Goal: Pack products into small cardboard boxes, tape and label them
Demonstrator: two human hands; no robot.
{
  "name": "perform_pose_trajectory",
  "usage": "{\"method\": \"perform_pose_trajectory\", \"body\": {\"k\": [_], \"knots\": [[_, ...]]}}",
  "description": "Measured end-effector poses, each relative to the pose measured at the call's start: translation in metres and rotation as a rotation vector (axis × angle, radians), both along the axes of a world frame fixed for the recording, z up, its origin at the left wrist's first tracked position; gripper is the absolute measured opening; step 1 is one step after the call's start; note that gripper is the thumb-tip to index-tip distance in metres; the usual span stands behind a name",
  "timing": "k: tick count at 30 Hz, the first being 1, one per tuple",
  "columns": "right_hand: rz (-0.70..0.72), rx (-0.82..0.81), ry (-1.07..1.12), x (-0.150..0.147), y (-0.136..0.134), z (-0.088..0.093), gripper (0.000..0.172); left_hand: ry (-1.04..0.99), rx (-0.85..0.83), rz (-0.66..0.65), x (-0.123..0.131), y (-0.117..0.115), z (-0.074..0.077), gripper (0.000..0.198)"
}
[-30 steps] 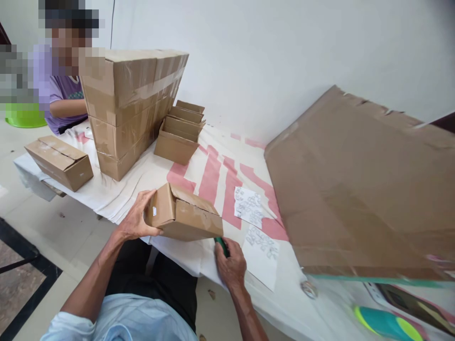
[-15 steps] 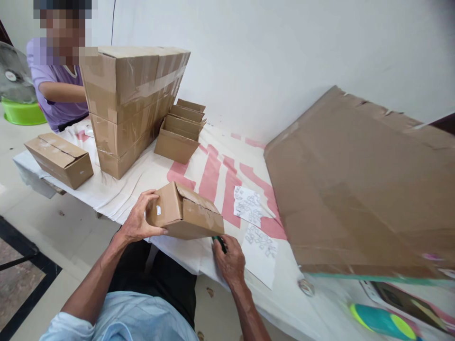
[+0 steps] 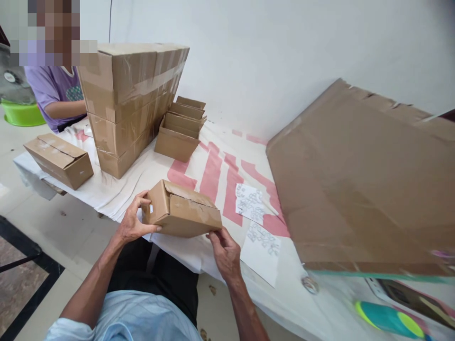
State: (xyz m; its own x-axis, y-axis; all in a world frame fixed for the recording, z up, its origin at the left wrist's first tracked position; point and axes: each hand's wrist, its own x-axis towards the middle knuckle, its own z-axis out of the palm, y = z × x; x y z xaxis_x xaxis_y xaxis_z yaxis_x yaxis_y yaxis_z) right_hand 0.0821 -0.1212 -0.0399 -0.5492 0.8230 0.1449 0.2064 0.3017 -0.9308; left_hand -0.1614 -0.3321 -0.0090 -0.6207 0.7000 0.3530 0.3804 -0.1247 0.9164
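A closed brown cardboard box (image 3: 192,213) with a small white label on its left end is tilted at the table's front edge. My left hand (image 3: 137,220) grips that end, thumb below and fingers on the far side. At the box's lower right corner is my right hand (image 3: 223,248), its thumb and fingers closed on the corner. Right of the box, two sheets of paper with drawings (image 3: 261,251) lie on the cloth.
Stacked taped cartons (image 3: 131,104) stand at the back left, with open small boxes (image 3: 177,142) beside them. Another closed box (image 3: 59,158) sits far left, near a person in purple (image 3: 53,90). A large cardboard sheet (image 3: 355,189), tape roll (image 3: 310,284) and teal object (image 3: 387,318) are at right.
The box and my left hand have shifted slightly left. My right hand has risen to the box's corner, and the dark green object seen in it before is no longer visible.
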Motion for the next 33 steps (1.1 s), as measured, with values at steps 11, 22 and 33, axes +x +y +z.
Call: {"method": "perform_pose_trajectory", "body": {"k": [11,22,33], "knots": [[-0.086,-0.111,0.032,0.001,-0.002,-0.006,0.04,0.039,-0.015,-0.02,0.002,0.0,0.008,0.063],[-0.039,-0.005,0.029,-0.005,-0.008,-0.005,0.038,-0.036,-0.147,-0.103,-0.013,-0.011,0.012,0.101],[0.088,0.334,0.242,-0.034,-0.043,0.058,0.027,-0.442,0.028,-0.051,-0.077,-0.033,0.011,0.134]]}}
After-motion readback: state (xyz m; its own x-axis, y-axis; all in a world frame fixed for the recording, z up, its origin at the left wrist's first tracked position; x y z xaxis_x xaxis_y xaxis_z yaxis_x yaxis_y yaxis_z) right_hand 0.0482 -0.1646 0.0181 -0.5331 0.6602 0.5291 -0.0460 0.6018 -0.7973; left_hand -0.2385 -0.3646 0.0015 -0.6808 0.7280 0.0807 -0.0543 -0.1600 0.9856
